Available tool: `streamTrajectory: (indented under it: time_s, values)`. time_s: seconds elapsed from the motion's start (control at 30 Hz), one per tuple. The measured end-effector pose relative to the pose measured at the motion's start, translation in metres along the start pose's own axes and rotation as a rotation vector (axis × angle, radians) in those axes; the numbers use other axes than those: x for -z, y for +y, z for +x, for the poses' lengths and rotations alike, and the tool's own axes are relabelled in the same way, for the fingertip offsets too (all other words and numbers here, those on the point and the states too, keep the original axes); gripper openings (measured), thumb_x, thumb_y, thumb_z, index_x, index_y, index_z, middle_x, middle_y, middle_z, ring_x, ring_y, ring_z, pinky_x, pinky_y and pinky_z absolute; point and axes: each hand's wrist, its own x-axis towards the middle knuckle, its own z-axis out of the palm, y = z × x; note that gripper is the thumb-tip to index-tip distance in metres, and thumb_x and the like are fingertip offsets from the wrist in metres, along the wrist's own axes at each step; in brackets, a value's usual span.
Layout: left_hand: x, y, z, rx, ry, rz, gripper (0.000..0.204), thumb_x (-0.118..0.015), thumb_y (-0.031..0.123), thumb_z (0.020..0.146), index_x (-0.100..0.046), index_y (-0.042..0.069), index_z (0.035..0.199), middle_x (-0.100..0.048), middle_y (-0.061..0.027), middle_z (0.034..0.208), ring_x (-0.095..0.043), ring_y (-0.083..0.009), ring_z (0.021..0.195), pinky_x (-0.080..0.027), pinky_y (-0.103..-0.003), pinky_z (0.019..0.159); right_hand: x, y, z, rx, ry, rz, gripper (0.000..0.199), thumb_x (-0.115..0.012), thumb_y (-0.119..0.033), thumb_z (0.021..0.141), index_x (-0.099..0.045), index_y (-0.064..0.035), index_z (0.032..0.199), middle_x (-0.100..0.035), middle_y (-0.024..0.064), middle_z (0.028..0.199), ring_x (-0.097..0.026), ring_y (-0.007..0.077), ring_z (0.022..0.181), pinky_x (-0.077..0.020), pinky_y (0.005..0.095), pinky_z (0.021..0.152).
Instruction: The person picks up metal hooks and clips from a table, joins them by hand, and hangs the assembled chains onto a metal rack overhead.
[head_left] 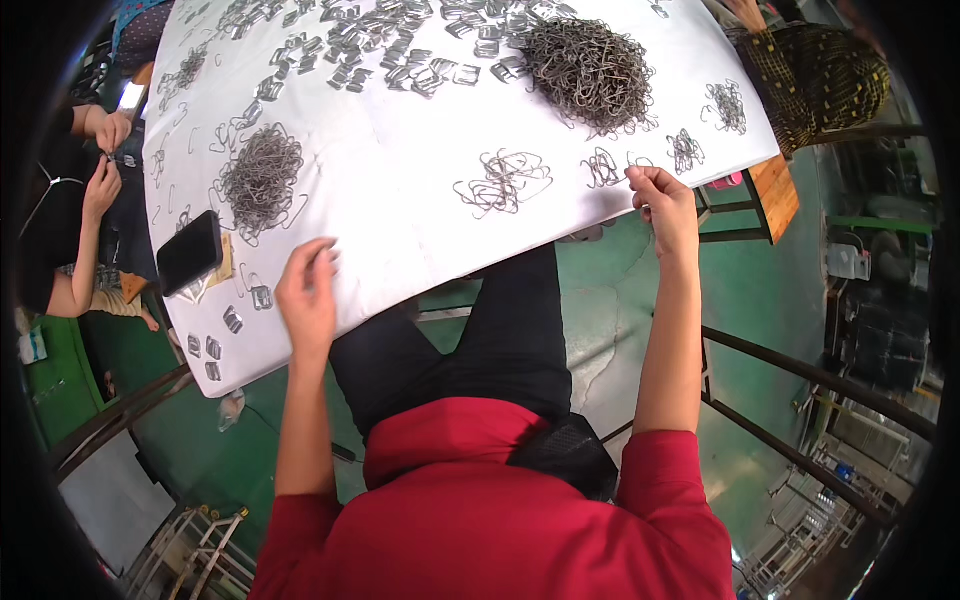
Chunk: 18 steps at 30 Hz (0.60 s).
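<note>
My right hand (667, 205) is at the table's near right edge, thumb and forefinger pinched on a bent wire hook (641, 161). Close to it lie two small clusters of wire hooks, one on the left (602, 168) and another on the right (686, 151). A loose, flat spread of wire hooks (503, 184) is farther left. Over the near left edge hovers my left hand (306, 295), slightly blurred, fingers loosely bent and apart, with nothing visible in them. Beyond it stands a heap of wire hooks (262, 180).
A white-covered table (400, 225) spans the front. It carries a big hook heap (590, 75), many metal buckles (385, 45), and a black phone (190, 253). Another person's hands (105, 160) work at the left; a patterned sleeve (815, 85) is at the right.
</note>
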Motion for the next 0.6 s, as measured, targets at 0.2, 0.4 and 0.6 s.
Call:
streamTrajectory:
  time_s: [0.2, 0.4, 0.6]
  values:
    - [0.026, -0.027, -0.029, -0.057, 0.096, 0.333, 0.016, -0.049, 0.004, 0.09, -0.061, -0.001, 0.1, -0.063, -0.0062, 0.091, -0.059, -0.0111, 0.077, -0.048, -0.024, 0.068, 0.001, -0.003, 0.007, -0.117, -0.057, 0.114, 0.018, -0.071, -0.025, 0.08, -0.063, -0.0088, 0.077, -0.053, -0.0056, 0.068, -0.046, 0.0029, 0.057, -0.0298, 0.0173, 0.048]
    - [0.005, -0.023, -0.026, -0.275, 0.186, 0.52, 0.014, -0.053, -0.002, 0.083, -0.063, 0.0, 0.092, -0.063, -0.0105, 0.083, -0.06, -0.0223, 0.073, -0.047, -0.03, 0.062, -0.002, -0.006, 0.01, -0.125, -0.143, 0.184, 0.017, -0.071, -0.023, 0.08, -0.064, -0.0077, 0.079, -0.054, -0.0054, 0.069, -0.046, 0.0027, 0.058, -0.0298, 0.0171, 0.049]
    - [0.008, -0.029, -0.03, -0.349, 0.263, 0.567, 0.015, -0.055, -0.003, 0.078, -0.063, 0.002, 0.09, -0.064, -0.0111, 0.084, -0.059, -0.0281, 0.075, -0.047, -0.034, 0.066, -0.005, 0.001, 0.034, -0.041, -0.193, -0.215, 0.025, -0.068, -0.024, 0.08, -0.067, -0.0006, 0.09, -0.058, -0.0007, 0.069, -0.051, 0.0064, 0.063, -0.0351, 0.0195, 0.052]
